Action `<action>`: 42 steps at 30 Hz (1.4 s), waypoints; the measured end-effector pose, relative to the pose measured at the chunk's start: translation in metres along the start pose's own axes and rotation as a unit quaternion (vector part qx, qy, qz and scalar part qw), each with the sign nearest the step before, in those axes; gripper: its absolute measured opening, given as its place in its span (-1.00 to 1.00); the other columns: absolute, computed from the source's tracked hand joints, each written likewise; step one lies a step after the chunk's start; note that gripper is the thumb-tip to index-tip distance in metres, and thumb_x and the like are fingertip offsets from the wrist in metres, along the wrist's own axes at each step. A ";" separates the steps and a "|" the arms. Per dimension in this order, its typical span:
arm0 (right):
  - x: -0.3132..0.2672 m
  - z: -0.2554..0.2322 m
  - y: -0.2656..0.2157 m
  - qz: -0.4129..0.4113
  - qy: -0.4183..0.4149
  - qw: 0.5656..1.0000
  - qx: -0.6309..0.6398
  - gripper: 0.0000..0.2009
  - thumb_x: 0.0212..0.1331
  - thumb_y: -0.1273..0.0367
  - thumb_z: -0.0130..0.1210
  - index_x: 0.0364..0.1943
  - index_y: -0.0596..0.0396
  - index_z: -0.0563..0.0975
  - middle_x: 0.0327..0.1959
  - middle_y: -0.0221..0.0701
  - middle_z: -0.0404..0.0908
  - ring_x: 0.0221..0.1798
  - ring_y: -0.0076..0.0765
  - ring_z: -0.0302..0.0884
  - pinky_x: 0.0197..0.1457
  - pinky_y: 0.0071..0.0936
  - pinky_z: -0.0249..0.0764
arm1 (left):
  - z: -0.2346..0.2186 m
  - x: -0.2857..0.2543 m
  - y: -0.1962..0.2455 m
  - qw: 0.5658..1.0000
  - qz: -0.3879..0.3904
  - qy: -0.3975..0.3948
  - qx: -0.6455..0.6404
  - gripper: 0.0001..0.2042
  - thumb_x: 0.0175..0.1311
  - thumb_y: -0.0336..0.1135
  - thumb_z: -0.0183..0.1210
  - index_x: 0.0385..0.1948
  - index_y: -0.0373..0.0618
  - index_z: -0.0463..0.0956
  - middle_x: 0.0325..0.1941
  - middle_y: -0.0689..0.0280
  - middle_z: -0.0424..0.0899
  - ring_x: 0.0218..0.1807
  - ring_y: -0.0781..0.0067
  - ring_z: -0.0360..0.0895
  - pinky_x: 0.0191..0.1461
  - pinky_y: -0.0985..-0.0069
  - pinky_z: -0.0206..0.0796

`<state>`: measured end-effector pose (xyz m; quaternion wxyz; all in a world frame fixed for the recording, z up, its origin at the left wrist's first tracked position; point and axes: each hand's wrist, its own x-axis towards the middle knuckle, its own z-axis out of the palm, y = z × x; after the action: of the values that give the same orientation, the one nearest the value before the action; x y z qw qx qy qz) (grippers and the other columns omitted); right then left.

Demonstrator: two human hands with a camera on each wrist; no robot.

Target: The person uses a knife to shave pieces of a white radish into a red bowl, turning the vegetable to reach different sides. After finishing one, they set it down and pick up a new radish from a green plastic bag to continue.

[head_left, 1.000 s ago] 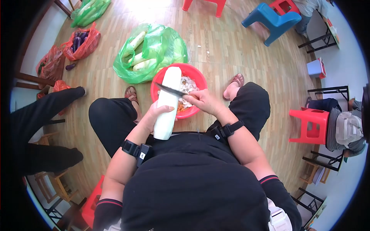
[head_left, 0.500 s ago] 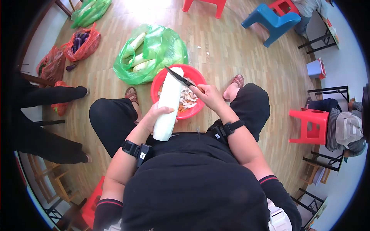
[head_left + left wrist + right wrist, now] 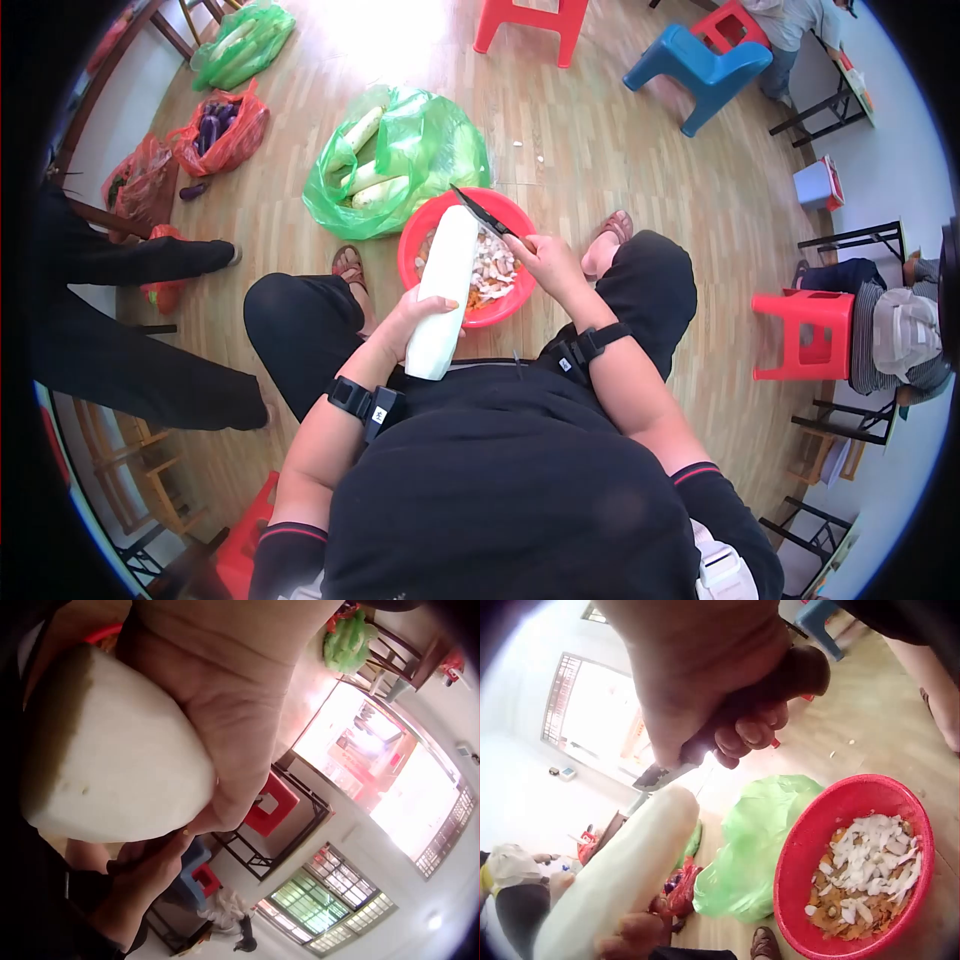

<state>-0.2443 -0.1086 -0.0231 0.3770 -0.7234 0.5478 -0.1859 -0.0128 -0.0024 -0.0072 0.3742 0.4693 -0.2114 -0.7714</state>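
Note:
A long, peeled white radish (image 3: 443, 290) slants over the red basin (image 3: 408, 250) toward my lap. My left hand (image 3: 418, 312) grips its near half, with the thumb lying over the top. My right hand (image 3: 552, 266) holds a knife (image 3: 480, 210) by its brown handle (image 3: 806, 673), fingers curled round it. In the right wrist view, the dark blade (image 3: 660, 777) overlaps the radish's far end. White cut pieces (image 3: 874, 847) lie over orange-brown scraps (image 3: 840, 919) in the basin. The left wrist view shows the radish's broad near end, with the left palm against its side.
A green bag of long pale radishes (image 3: 400, 150) sits just beyond the basin. Farther left are a red bag of eggplants (image 3: 215, 130) and one loose eggplant (image 3: 193, 191). Someone's dark-trousered legs (image 3: 150, 340) stand at left. Blue (image 3: 700, 72) and red stools (image 3: 805, 335) stand right.
The knife has moved from across the radish's middle to its far end, its tip swinging away from me. The left hand keeps its hold. The person at left has shifted their legs.

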 end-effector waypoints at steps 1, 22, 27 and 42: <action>0.001 0.001 0.002 0.022 0.004 0.999 -0.040 -0.54 0.22 0.03 0.05 -0.47 0.22 0.61 -0.65 -0.15 0.54 -0.53 -0.12 0.56 -0.40 -0.30 0.42 | -0.002 0.002 -0.002 1.000 -0.008 -0.006 -0.007 -0.50 0.00 -0.28 0.23 0.00 -0.28 0.31 -0.31 0.13 0.54 -0.41 0.28 0.62 -0.35 0.39 0.53; -0.001 0.003 0.003 0.043 0.010 0.999 -0.015 -0.47 0.23 -0.05 0.00 -0.53 0.20 0.58 -0.67 -0.21 0.55 -0.56 -0.20 0.56 -0.45 -0.26 0.40 | 0.002 -0.002 0.002 0.999 0.011 -0.042 -0.016 -0.49 0.00 -0.30 0.16 0.01 -0.34 0.29 -0.32 0.08 0.56 -0.37 0.24 0.62 -0.25 0.36 0.55; -0.009 0.001 -0.018 0.056 -0.072 0.976 0.198 -0.54 0.29 0.05 0.04 -0.57 0.18 0.51 -0.75 -0.54 0.36 -0.65 -0.64 0.27 -0.57 -0.52 0.23 | -0.006 0.001 -0.002 0.997 0.002 -0.042 -0.060 -0.50 0.03 -0.19 0.14 -0.02 -0.34 0.34 -0.32 0.06 0.58 -0.35 0.22 0.63 -0.25 0.36 0.54; -0.011 0.005 -0.020 -0.048 -0.136 0.989 0.030 -0.48 0.22 -0.03 0.05 -0.62 0.17 0.50 -0.76 -0.30 0.37 -0.67 -0.33 0.28 -0.51 -0.35 0.26 | -0.005 -0.006 0.003 0.994 -0.019 -0.022 -0.107 -0.51 0.07 -0.13 0.13 -0.04 -0.33 0.38 -0.27 0.04 0.58 -0.29 0.18 0.60 -0.14 0.37 0.49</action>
<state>-0.2319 -0.0948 -0.0099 0.4605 -0.7555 0.4504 -0.1199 -0.0059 0.0003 -0.0041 0.4031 0.4136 -0.1267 -0.8065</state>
